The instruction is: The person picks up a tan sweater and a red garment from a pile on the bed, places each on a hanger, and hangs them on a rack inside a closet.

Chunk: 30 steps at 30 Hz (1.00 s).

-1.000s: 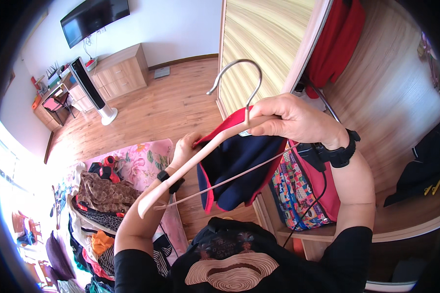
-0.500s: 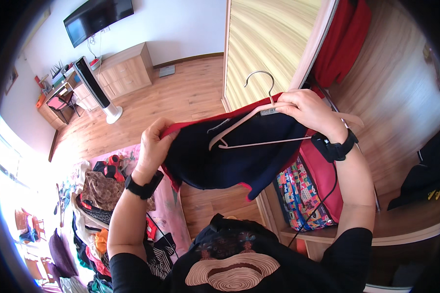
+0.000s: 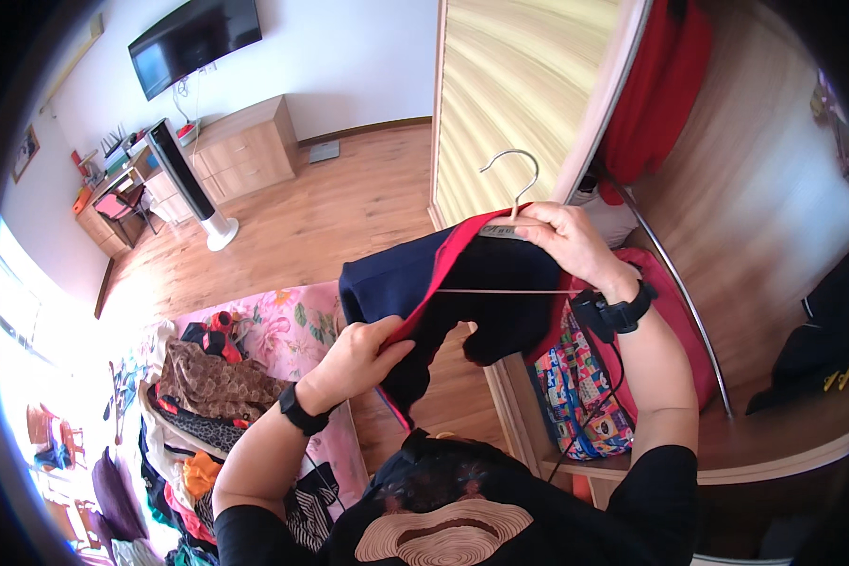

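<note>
A navy garment (image 3: pixel 387 283) with red trim hangs in front of me on a clothes hanger (image 3: pixel 536 177) with a metal hook and a thin crossbar. My left hand (image 3: pixel 358 360) is closed, pinching the red edge of the garment low on its left side. Up at the collar, my right hand (image 3: pixel 575 241) grips the hanger just below its hook, together with the neckline. A light label shows inside the collar. Navy cloth covers the left end of the hanger, and my right hand and wrist hide part of its right side.
Right of me, an open wardrobe holds a red garment (image 3: pixel 656 94), a multicoloured patterned bag (image 3: pixel 585 396), a pink-red bag (image 3: pixel 693 349) and a metal rail (image 3: pixel 679 283). A clothes pile (image 3: pixel 208 387) lies on the pink floral bed (image 3: pixel 292 330). Beyond stands a tower fan (image 3: pixel 184 170).
My left hand has moved right and down, bringing the red edge toward me and across the hanger's left arm. My right hand and the hanger have dropped slightly.
</note>
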Each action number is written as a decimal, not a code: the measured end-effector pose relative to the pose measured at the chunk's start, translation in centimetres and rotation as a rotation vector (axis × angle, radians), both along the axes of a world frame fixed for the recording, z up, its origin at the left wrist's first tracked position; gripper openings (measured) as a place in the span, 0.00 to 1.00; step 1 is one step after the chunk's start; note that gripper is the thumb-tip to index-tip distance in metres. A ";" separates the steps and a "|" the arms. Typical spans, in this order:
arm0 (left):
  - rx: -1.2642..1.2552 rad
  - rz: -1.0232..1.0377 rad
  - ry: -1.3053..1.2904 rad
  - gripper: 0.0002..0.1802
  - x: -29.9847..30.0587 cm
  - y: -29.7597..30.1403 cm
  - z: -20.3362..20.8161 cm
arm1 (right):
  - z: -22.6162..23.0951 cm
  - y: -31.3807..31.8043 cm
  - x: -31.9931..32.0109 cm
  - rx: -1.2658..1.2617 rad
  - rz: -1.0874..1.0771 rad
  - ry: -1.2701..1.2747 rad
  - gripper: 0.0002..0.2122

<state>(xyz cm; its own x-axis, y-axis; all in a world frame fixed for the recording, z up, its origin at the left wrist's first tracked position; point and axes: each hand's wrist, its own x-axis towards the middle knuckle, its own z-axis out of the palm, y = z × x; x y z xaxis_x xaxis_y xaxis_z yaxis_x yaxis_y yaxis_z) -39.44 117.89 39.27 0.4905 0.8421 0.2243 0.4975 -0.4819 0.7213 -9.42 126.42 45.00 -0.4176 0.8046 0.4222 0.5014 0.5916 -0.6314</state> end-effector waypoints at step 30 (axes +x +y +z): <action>0.281 0.246 -0.149 0.13 4.7 2.6 0.2 | -3.2 -2.8 -3.3 0.078 0.118 -0.095 0.09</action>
